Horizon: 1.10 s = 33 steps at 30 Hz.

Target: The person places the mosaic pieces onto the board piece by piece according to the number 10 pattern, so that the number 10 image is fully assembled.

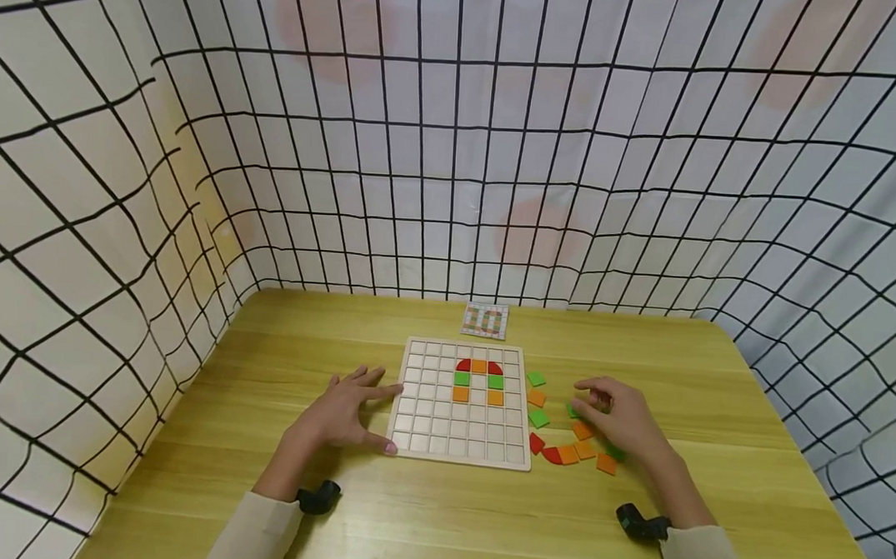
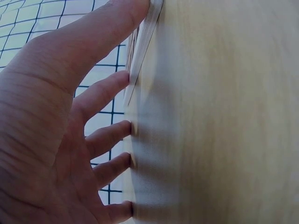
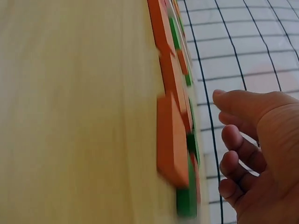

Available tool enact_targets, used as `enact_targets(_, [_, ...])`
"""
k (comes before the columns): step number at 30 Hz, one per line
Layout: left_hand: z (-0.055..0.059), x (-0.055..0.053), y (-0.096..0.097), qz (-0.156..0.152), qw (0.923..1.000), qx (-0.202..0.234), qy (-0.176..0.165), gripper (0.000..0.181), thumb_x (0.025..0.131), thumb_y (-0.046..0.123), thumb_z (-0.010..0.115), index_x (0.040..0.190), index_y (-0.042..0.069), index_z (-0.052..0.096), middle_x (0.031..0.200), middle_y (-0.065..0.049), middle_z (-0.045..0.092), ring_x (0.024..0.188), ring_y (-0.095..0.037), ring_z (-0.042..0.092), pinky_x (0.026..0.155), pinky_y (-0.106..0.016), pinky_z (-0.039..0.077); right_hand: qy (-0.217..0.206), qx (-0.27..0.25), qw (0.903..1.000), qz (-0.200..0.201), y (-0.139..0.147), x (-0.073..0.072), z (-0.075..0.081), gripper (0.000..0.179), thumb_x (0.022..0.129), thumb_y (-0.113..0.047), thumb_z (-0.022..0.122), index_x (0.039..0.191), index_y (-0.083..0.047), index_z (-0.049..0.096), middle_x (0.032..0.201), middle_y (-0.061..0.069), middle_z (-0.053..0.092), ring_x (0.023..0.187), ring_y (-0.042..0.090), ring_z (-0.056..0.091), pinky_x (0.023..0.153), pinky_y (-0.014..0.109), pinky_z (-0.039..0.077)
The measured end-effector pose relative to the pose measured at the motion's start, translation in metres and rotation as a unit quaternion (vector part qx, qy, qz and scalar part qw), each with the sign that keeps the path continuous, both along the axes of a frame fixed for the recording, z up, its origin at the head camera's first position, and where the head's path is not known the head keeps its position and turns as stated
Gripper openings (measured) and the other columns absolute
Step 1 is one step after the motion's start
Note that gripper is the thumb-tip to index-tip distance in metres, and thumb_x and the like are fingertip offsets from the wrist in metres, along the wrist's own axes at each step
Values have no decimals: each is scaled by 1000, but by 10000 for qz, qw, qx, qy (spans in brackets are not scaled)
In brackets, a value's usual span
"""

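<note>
A pale wooden grid board [image 1: 430,429] lies on the table, bearing an arch of red [image 1: 495,368], orange [image 1: 478,366] and green [image 1: 495,382] tiles. My left hand [image 1: 340,412] is spread at its left side, thumb and index finger touching the board's edge. The left wrist view shows the other fingertips of that hand [image 2: 42,121] down on the tabletop. Over the loose tiles at the board's right hovers my right hand [image 1: 625,416], fingers loosely bent. Nothing shows between thumb and fingers of this hand [image 3: 275,135] in the right wrist view; an orange tile [image 3: 170,140] lies below.
Behind the board lies a small pattern card [image 1: 485,320]. Loose green [image 1: 539,418], orange [image 1: 606,464] and red [image 1: 536,443] tiles are scattered right of the board. White walls with a black grid [image 1: 453,155] enclose the wooden table [image 1: 422,520] at the back and sides.
</note>
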State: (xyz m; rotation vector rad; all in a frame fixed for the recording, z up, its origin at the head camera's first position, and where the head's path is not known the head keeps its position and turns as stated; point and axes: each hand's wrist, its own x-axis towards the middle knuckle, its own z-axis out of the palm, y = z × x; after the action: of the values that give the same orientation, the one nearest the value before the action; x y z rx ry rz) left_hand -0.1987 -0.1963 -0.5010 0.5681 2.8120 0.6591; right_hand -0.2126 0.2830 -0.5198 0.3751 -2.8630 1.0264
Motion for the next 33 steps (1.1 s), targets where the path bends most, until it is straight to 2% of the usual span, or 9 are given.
enact_targets(7, [0, 1, 0, 18, 10000, 25, -7, 99, 63, 71, 87, 150, 37, 54, 169, -12, 31, 158, -44, 19, 121, -75, 9, -112, 30, 9999, -55, 23, 4, -3, 34, 98, -32, 73, 122, -9, 72, 85, -1, 57, 72, 11, 45, 65, 25, 39])
enact_targets(13, [-2, 0, 0, 13, 10000, -8, -8, 100, 63, 73, 85, 151, 38, 53, 169, -10, 31, 158, -44, 19, 122, -75, 9, -151, 80, 9998, -89, 34, 6, -4, 28, 97, -23, 74, 120, -6, 73, 87, 0, 60, 72, 10, 46, 63, 23, 40])
enact_targets(17, [-4, -1, -1, 0, 10000, -62, 18, 100, 63, 75, 85, 151, 38, 53, 169, -10, 30, 158, -44, 19, 122, -75, 10, -123, 52, 9998, -143, 38, 7, -4, 27, 98, -24, 73, 118, -6, 74, 86, 1, 61, 71, 10, 46, 63, 23, 40])
enact_targets(21, [-5, -1, -1, -10, 10000, -69, 31, 100, 63, 75, 84, 151, 38, 53, 169, -10, 30, 158, -44, 18, 121, -75, 10, -305, 22, 9995, -29, 42, 7, -5, 33, 97, -29, 74, 122, -8, 72, 88, 0, 60, 74, 10, 47, 65, 24, 39])
enact_targets(25, [-5, -1, -1, -11, 10000, -52, 30, 100, 63, 75, 84, 151, 38, 53, 169, -11, 30, 158, -44, 18, 121, -75, 9, -474, 37, 9988, 142, 46, 6, -8, 35, 94, -27, 77, 125, -11, 71, 90, -1, 60, 75, 10, 47, 66, 25, 38])
enact_targets(33, [-5, -1, -2, -9, 10000, -21, 30, 100, 63, 75, 85, 151, 38, 53, 169, -10, 30, 158, -44, 18, 121, -75, 9, -374, 128, 9992, 46, 41, 7, -9, 30, 96, -24, 75, 123, -11, 71, 87, -1, 58, 69, 10, 42, 64, 25, 36])
